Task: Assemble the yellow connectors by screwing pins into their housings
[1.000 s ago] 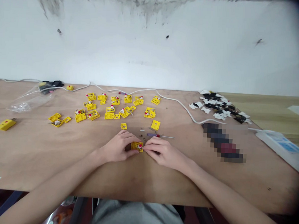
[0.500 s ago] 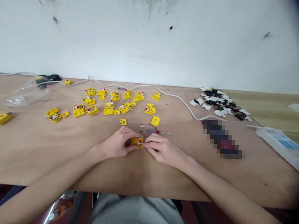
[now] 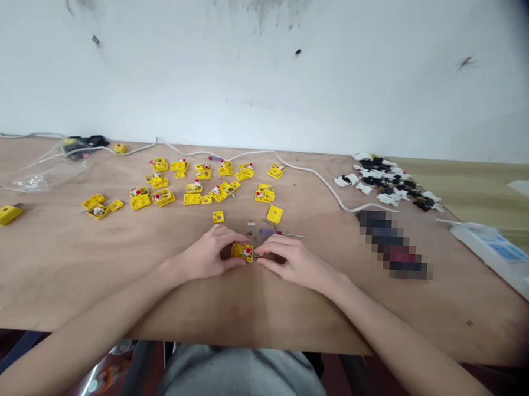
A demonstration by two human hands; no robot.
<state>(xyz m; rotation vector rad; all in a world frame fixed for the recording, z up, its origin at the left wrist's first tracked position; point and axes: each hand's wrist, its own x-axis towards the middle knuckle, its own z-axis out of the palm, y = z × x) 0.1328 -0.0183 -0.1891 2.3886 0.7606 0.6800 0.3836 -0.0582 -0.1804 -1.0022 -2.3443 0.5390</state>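
My left hand (image 3: 211, 253) grips an opened yellow plastic casing (image 3: 243, 252) with a red button and white part inside, its thumb and fingers around the left end. Close against the casing's right end, my right hand (image 3: 288, 258) pinches a small metal piece (image 3: 257, 255) between thumb and fingertips; its shape is mostly hidden. Just beyond the hands lie a screwdriver (image 3: 270, 232) with a purple and red handle, a small white part (image 3: 251, 224) and some tiny dark pieces (image 3: 249, 234). A yellow cover (image 3: 275, 214) and a smaller yellow piece (image 3: 218, 217) rest farther back.
Several opened yellow casings (image 3: 193, 198) spread across the table (image 3: 174, 311). A closed yellow unit (image 3: 4, 214) and a clear plastic bag (image 3: 39, 177) lie left. White and black pieces (image 3: 387, 184) are heaped back right, near a white cable (image 3: 310, 169) and power strip (image 3: 492, 251).
My right fingertips have drawn slightly apart around the metal piece, showing more of it beside the casing. My left hand keeps its hold, and the view has shifted slightly.
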